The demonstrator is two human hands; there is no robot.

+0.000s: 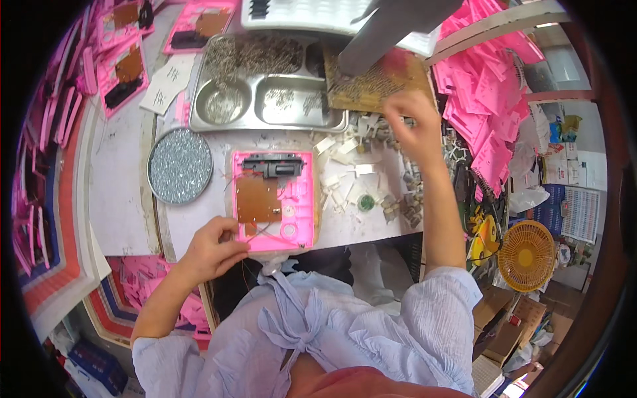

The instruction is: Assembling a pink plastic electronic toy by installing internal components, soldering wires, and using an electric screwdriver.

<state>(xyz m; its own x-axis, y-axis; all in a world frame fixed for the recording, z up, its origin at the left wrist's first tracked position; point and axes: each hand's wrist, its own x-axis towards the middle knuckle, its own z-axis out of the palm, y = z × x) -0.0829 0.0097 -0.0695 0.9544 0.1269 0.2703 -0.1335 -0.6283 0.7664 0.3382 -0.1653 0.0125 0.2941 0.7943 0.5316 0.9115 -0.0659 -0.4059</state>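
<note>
A pink plastic case lies in front of me, with a brown circuit board, a long black part and thin wires inside. At its lower left corner my left hand is closed, thumb and fingers pinching the edge next to the wires. Farther right, my right hand is raised by the near edge of a brown board dotted with small dark pieces. Its fingers are curled together; whatever they hold, if anything, is hidden.
Behind the case stands a steel compartment tray of small metal parts. A round dish of silvery bits is on the left. Small white pieces litter the right side. A grey post rises beyond; pink panels are heaped right.
</note>
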